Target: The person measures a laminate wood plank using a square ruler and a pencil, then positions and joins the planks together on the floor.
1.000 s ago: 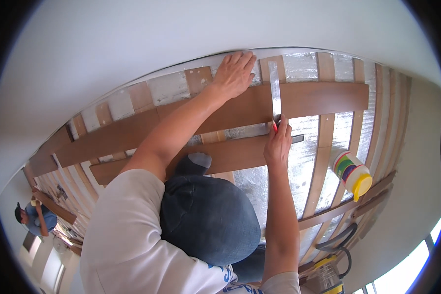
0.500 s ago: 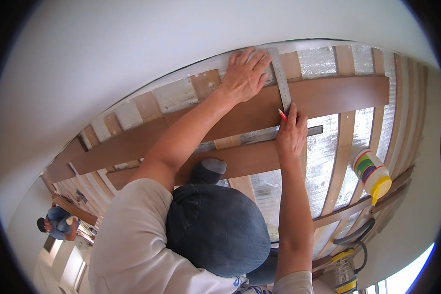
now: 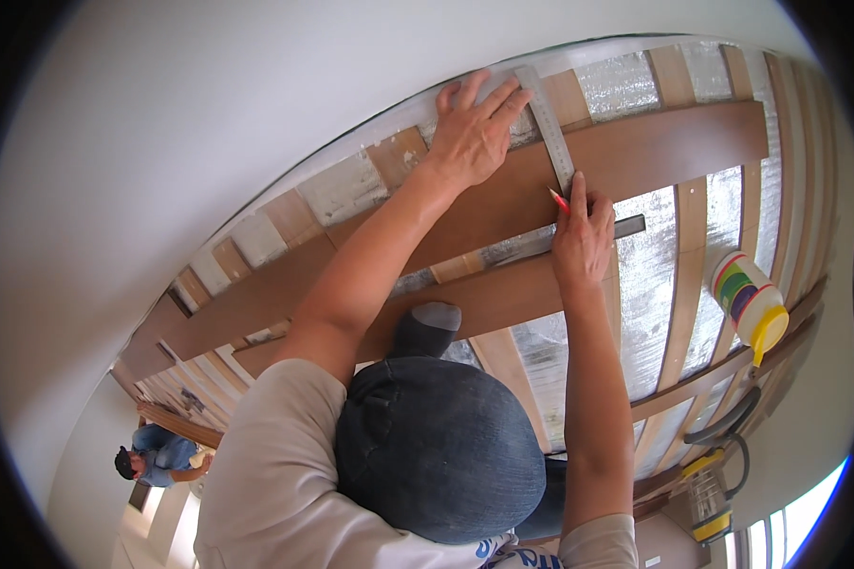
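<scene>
A flat metal ruler [image 3: 547, 123] lies across a brown plank [image 3: 669, 144], its upper end reaching toward the white wall. My left hand [image 3: 474, 133] rests beside that upper end, fingers spread and fingertips at the ruler's edge. Near the ruler's lower end is my right hand [image 3: 584, 242], with a red pencil [image 3: 560, 201] held in its curled fingers and its forefinger against the ruler. Under this hand a dark grey bar [image 3: 628, 227] sticks out, the rest of it partly hidden. A second brown plank [image 3: 508, 292] lies closer to my knee.
Wooden battens [image 3: 690, 256] run over silvery foil sheeting [image 3: 645, 289]. To the right stands a white bottle with a yellow cap [image 3: 751, 299]. Beyond it are a yellow-and-clear device with a hose [image 3: 707, 498] and more planks. Another person [image 3: 161, 455] crouches at the far left.
The view has shifted, so the planks, bottle and hands appear moved to the right. Both hands keep their places at the ruler, and the pencil stays in my right hand.
</scene>
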Demonstrator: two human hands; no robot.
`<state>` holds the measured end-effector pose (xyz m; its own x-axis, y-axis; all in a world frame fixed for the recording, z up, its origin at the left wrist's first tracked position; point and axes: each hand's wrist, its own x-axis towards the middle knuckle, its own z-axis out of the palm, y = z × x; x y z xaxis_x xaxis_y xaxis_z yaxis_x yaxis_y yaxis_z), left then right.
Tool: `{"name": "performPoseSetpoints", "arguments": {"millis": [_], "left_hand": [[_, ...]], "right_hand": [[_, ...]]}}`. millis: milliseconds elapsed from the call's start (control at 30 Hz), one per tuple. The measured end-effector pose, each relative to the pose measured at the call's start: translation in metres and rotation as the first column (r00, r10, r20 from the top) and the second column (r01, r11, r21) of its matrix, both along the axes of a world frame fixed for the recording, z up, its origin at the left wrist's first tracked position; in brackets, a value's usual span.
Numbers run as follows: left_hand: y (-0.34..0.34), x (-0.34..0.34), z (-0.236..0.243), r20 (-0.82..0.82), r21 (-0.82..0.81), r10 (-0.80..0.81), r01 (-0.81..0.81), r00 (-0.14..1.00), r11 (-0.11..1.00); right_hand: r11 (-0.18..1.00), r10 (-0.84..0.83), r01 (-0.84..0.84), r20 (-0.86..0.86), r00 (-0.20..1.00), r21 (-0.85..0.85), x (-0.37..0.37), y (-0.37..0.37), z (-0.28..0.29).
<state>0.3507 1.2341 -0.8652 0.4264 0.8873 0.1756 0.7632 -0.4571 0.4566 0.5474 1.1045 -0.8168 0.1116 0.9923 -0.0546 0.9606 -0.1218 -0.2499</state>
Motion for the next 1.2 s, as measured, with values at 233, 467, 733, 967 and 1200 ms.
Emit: {"name": "performPoseSetpoints", "arguments": {"millis": [233, 467, 733, 967, 1200], "left_hand": [[0.001, 0.0, 0.004, -0.001, 0.0, 0.003, -0.003, 1.0, 1.0], [0.0, -0.002, 0.005, 0.013, -0.009, 0.018, -0.018, 1.0, 1.0], [0.003, -0.002, -0.006, 0.058, 0.003, 0.003, -0.003, 0.998, 1.0], [-0.002, -0.01, -0.003, -0.04, 0.028, 0.043, -0.042, 0.998, 0.999], [-0.002, 0.008, 0.016, -0.008, -0.003, -0.011, 0.011, 1.0, 1.0]], "right_hand": [[1.0, 0.001, -0.002, 0.025, 1.0, 0.027, -0.001, 0.001, -0.001], [1.0, 0.017, -0.016, 0.032, 0.999, -0.019, 0.001, 0.001, -0.004], [0.999, 0.038, -0.041, 0.082, 0.996, 0.036, 0.004, -0.003, -0.011], [0.997, 0.033, -0.035, 0.024, 0.999, 0.072, -0.003, -0.001, -0.017], [0.995, -0.026, 0.02, 0.069, 0.997, 0.094, 0.008, -0.004, -0.007]]}}
